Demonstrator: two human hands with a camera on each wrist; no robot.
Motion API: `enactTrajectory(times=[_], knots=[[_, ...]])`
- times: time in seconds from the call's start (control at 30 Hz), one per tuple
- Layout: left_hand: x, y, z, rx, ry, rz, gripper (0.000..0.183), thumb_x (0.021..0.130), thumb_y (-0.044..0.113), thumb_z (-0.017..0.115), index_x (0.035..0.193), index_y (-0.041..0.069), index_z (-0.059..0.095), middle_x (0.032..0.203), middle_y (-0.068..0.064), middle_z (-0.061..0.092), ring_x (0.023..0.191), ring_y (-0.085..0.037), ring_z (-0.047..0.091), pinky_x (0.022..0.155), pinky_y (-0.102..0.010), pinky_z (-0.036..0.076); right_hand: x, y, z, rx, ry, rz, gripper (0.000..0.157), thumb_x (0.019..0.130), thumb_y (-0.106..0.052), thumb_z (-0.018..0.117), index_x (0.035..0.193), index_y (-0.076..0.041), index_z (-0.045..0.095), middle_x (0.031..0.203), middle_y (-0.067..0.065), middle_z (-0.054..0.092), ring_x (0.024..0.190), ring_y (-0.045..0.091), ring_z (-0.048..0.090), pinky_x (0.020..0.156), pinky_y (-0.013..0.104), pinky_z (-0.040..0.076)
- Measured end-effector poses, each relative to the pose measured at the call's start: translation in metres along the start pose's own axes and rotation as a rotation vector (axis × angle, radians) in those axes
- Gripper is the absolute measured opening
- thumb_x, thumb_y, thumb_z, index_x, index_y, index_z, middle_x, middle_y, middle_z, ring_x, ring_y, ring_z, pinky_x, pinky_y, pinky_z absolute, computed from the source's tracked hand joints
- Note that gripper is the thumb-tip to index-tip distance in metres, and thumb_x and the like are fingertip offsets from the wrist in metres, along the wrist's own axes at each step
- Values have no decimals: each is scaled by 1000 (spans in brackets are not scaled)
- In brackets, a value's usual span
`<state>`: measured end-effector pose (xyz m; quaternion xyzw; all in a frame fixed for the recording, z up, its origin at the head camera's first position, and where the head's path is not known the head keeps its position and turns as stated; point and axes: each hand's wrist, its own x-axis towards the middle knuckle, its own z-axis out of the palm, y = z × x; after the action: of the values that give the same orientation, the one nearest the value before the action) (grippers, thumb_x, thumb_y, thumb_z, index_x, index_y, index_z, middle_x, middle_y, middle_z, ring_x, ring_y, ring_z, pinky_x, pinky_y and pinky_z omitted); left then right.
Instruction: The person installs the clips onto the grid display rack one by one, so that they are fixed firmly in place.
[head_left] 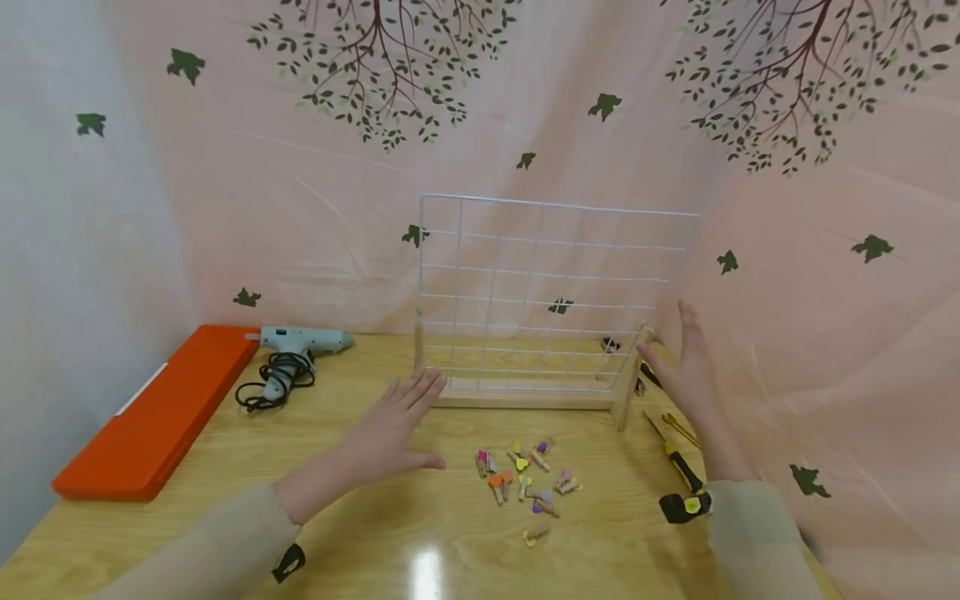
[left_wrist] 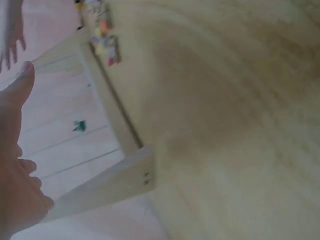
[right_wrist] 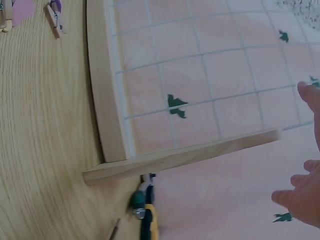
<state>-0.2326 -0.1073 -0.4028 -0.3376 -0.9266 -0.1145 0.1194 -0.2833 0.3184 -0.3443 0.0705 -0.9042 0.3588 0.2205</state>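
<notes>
A white wire grid (head_left: 540, 271) stands upright in a wooden base (head_left: 525, 400) with wooden side posts. My left hand (head_left: 386, 433) is held before the left end of the base, fingers extended and thumb spread. Beside the right post (head_left: 626, 379), my right hand (head_left: 693, 383) is raised with its fingers straight. Neither hand holds anything. In the right wrist view, the right hand (right_wrist: 305, 195) appears apart from the side post (right_wrist: 185, 155). Small wooden clothespins (head_left: 522, 492) with coloured decorations lie scattered in front of the base.
An orange case (head_left: 161, 408) lies at the left, with a light-blue glue gun (head_left: 300, 340) and its coiled black cord (head_left: 277, 387) beside it. A yellow-and-black screwdriver (head_left: 678, 462) and other tools lie at the right. A printed cloth (head_left: 300, 192) hangs behind the table.
</notes>
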Motion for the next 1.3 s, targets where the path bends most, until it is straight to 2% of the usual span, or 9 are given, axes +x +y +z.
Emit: enactTrajectory(times=[0.1, 0.23, 0.43, 0.53, 0.7, 0.8, 0.93, 1.07, 1.3], knots=[[7, 1, 22, -140, -71, 27, 102, 70, 67, 53, 144, 16, 4, 149, 0, 3, 137, -25, 6, 108, -48, 15, 6, 5, 4, 118, -29, 39, 86, 85, -35, 58, 141, -36, -7, 149, -3, -6, 136, 32, 2, 101, 62, 14], [15, 4, 46, -260, -172, 46, 100, 70, 51, 66, 144, 16, 9, 149, -5, 12, 135, -29, 14, 106, -48, 21, 11, 4, 8, 295, -68, 50, 85, 87, -24, 57, 143, -26, -7, 150, 9, -4, 135, 33, 4, 101, 60, 16], [32, 11, 70, -285, -223, 76, 83, 74, 47, 64, 139, 10, 29, 139, -11, 36, 127, -27, 34, 104, -42, 29, 15, 22, 16, 412, -89, 80, 76, 88, -20, 56, 143, -29, 5, 147, 17, 11, 132, 38, 14, 103, 57, 19], [40, 16, 77, -296, -210, 59, 65, 77, 45, 63, 129, 8, 46, 127, -9, 49, 116, -24, 45, 98, -38, 37, 19, 41, 23, 434, -58, 90, 69, 87, -20, 58, 142, -28, 16, 145, 15, 22, 128, 33, 27, 101, 39, 34], [48, 20, 86, -412, -175, 1, 42, 77, 38, 67, 106, 7, 64, 97, -1, 57, 82, -11, 52, 71, -22, 46, 25, 59, 37, 492, 9, 44, 58, 86, -13, 59, 137, -16, 31, 131, 15, 40, 109, 14, 46, 74, 12, 45], [50, 19, 89, -467, -173, -25, 31, 76, 33, 69, 95, 9, 67, 84, 2, 55, 71, -5, 47, 61, -16, 42, 26, 61, 42, 500, 32, 15, 56, 86, -13, 59, 136, -12, 34, 124, 9, 45, 103, 5, 48, 73, 11, 45], [52, 17, 91, -544, -185, -51, 20, 74, 23, 71, 85, 9, 65, 78, 3, 55, 70, -5, 48, 62, -15, 43, 26, 61, 43, 476, 40, 12, 55, 86, -15, 58, 135, -13, 34, 120, -1, 46, 101, 1, 47, 73, 10, 45], [52, 16, 88, -627, -190, -70, 13, 73, 13, 72, 80, 8, 62, 74, 3, 58, 68, -5, 51, 62, -17, 46, 26, 62, 43, 487, 21, 15, 55, 87, -13, 57, 136, -13, 31, 123, 5, 44, 104, 3, 46, 73, 11, 46], [50, 10, 86, -730, -197, -151, 7, 78, 12, 67, 76, 10, 61, 70, 3, 58, 61, -7, 51, 53, -19, 46, 26, 62, 40, 455, -16, -34, 57, 87, -9, 56, 136, -11, 27, 126, 17, 40, 108, 6, 44, 74, 12, 46]])
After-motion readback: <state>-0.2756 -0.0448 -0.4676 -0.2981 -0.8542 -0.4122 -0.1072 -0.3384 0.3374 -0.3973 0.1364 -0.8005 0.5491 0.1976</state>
